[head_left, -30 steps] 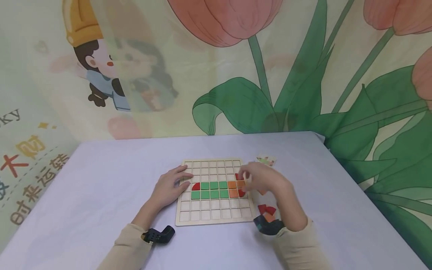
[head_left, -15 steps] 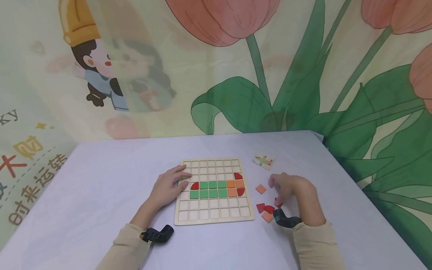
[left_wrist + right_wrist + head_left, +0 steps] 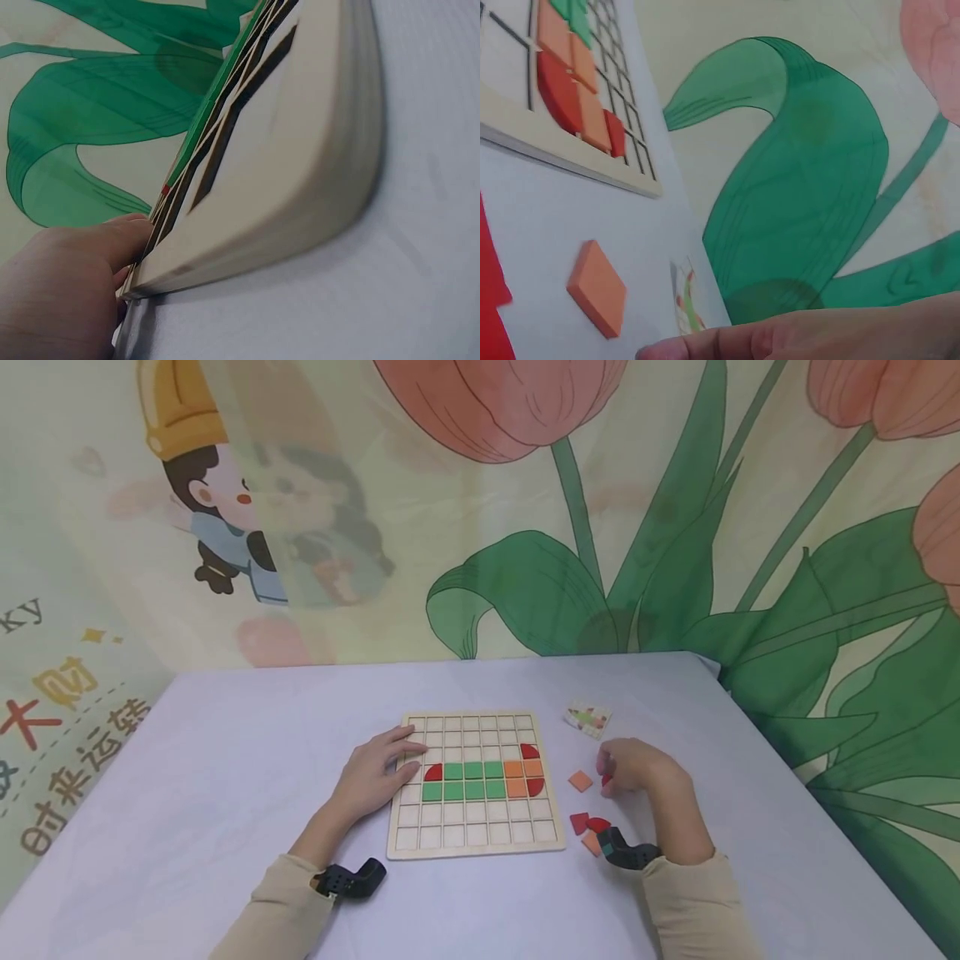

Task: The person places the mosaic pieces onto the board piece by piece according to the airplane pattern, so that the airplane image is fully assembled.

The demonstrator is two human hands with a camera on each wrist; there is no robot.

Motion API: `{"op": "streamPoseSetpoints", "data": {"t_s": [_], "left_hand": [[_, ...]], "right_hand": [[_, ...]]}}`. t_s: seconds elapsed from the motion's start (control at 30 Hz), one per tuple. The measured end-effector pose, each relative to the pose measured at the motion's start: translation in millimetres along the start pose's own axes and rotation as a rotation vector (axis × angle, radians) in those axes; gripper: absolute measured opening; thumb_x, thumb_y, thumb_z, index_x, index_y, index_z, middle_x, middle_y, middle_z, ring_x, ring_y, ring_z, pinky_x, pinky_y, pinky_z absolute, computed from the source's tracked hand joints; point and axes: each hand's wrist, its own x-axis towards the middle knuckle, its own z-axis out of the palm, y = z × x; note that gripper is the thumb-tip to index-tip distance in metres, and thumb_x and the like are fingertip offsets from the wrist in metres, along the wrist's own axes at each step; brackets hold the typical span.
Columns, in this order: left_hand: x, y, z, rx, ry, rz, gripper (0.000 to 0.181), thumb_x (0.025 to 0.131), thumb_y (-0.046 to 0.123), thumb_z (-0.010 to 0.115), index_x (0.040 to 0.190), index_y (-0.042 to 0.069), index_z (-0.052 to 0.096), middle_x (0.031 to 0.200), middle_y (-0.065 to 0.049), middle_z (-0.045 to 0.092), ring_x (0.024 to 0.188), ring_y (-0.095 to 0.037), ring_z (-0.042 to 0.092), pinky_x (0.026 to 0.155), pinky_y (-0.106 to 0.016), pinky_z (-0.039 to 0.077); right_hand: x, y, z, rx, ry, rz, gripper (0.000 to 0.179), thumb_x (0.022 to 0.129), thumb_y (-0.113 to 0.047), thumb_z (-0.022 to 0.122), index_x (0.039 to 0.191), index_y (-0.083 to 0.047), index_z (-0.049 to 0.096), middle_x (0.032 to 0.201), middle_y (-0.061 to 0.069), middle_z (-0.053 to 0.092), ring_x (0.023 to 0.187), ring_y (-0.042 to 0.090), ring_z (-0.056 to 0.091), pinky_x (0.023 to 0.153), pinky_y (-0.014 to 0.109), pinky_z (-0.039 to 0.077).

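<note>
A wooden grid board [image 3: 472,837] lies on the table. Green square tiles [image 3: 473,791], orange tiles [image 3: 514,788] and red quarter-round tiles [image 3: 536,787] fill some of its cells. My left hand [image 3: 373,774] rests on the board's left edge with fingers spread over the rim. To the right of the board, my right hand [image 3: 637,767] pinches a red tile [image 3: 606,780] between thumb and fingers, mostly hidden by them. A loose orange tile [image 3: 581,781] lies just left of that hand; in the right wrist view the orange tile [image 3: 598,290] lies flat.
Nearer me, two red tiles [image 3: 579,823] and another orange tile [image 3: 592,843] lie loose, partly behind the right wrist camera [image 3: 627,850]. A small printed pattern card [image 3: 588,718] sits at the board's back right. A tulip-print cloth [image 3: 525,585] hangs behind the table.
My right hand has left the board's right side, reached down to the loose tiles, and come back up slightly with a red tile. The left hand stays in place.
</note>
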Motion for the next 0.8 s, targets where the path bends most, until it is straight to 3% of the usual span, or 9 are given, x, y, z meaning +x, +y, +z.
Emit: {"op": "streamPoseSetpoints", "data": {"t_s": [0.3,0.53,0.7,0.8], "left_hand": [[1.2,-1.3,-0.1,0.001,-0.002,0.003,0.028,0.09,0.028,0.06,0.117,0.022,0.067,0.145,-0.006,0.047,0.139,-0.031,0.036,0.108,-0.06,0.027],[1.4,-1.7,-0.7,-0.007,-0.012,-0.003,0.028,0.091,0.03,0.059,0.117,0.022,0.067,0.146,-0.005,0.046,0.139,-0.031,0.035,0.109,-0.059,0.026],[1.2,-2.2,-0.3,-0.001,-0.008,-0.002,0.028,0.091,0.03,0.058,0.117,0.022,0.067,0.146,-0.005,0.047,0.139,-0.031,0.036,0.108,-0.059,0.027],[0.8,-2.2,0.2,-0.002,-0.007,-0.004,0.028,0.091,0.03,0.059,0.117,0.021,0.067,0.145,-0.005,0.047,0.139,-0.031,0.036,0.108,-0.06,0.027]], "right_hand": [[1.7,-8.8,0.1,0.0,0.035,-0.012,0.026,0.077,-0.011,0.076,0.1,-0.007,0.063,0.097,0.01,0.064,0.085,0.022,0.056,0.077,0.04,0.055],[3.4,-9.2,-0.3,0.003,0.038,-0.056,0.018,0.079,-0.01,0.074,0.094,-0.008,0.065,0.088,0.007,0.062,0.081,0.021,0.054,0.073,0.036,0.054],[6.9,-6.8,0.6,0.05,0.033,-0.084,0.017,0.079,-0.01,0.074,0.094,-0.011,0.065,0.089,0.006,0.062,0.082,0.02,0.055,0.073,0.034,0.055],[8.4,-6.9,-0.3,0.088,0.07,-0.112,0.018,0.081,-0.012,0.074,0.097,-0.012,0.065,0.092,0.006,0.063,0.084,0.019,0.056,0.074,0.034,0.055]]}}
